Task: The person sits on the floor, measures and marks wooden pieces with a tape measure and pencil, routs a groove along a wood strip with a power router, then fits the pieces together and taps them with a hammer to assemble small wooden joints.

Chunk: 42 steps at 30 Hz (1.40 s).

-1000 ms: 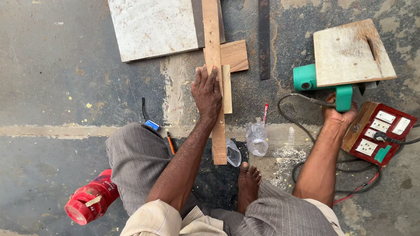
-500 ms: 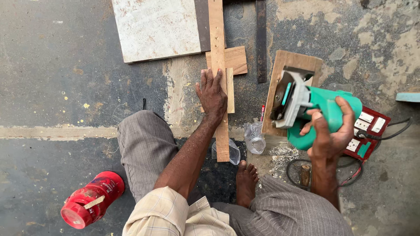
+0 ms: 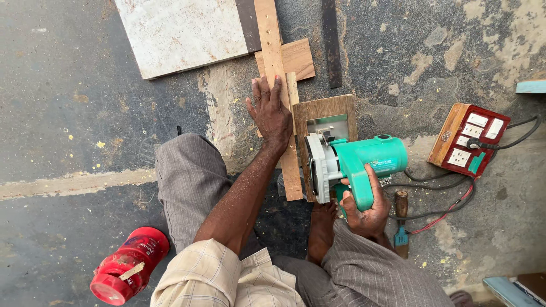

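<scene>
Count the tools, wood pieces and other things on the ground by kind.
Power saw, held by right hand: 1
Wooden strip, under left hand: 1
Wood block: 1
White board: 1
Dark bar: 1
Switchboard: 1
Red can: 1
Total: 7

Even, soft daylight fills the frame, bright without harsh glare, and shadows are faint, showing only as thin dark edges under the long pale wooden strip (image 3: 277, 85) and the green circular saw (image 3: 355, 165). Focus is sharp across the middle. The rough grey concrete floor (image 3: 74, 102) looks slightly stretched toward the corners.
</scene>
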### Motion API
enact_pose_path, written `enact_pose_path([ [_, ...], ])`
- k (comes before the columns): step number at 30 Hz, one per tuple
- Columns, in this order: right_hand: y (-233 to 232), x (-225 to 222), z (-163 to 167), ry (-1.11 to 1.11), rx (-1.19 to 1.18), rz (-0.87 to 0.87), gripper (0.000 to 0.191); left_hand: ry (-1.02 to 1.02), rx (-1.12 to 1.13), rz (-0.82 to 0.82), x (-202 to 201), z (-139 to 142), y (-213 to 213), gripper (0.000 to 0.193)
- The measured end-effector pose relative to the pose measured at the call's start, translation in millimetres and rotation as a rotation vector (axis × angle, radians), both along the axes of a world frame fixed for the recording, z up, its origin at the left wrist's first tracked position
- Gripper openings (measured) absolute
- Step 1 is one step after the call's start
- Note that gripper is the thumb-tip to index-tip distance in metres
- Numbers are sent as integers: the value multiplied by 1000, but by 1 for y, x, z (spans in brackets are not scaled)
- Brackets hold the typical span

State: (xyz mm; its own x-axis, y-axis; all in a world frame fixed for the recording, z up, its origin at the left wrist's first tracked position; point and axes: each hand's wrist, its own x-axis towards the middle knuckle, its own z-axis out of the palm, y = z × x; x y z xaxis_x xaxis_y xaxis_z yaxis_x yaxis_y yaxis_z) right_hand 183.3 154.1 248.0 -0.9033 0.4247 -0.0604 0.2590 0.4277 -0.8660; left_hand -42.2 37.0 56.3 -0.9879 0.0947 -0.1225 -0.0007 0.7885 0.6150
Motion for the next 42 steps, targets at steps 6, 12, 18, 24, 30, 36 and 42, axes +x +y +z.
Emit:
enact_pose_path([
  [6,-7,4,-5,30,-11,3,68,16,4,-5,2,-5,0,53],
  [12,-4,2,-11,6,18,8,68,28,19,-13,3,-4,1,54],
  [18,-4,-6,-12,24,28,12,67,28,6,-26,2,-2,1,53],
  [24,-6,-6,-10,-12,-11,-22,69,41,56,-18,5,-7,-1,51],
  [30,-4,-8,-8,-6,-5,1,70,39,79,-12,5,-11,-3,50],
  [36,-5,-6,-12,36,5,11,68,33,52,2,6,-8,-3,51],
  [42,-3,-6,-15,-30,56,1,70,3,41,-8,6,-6,-3,63],
])
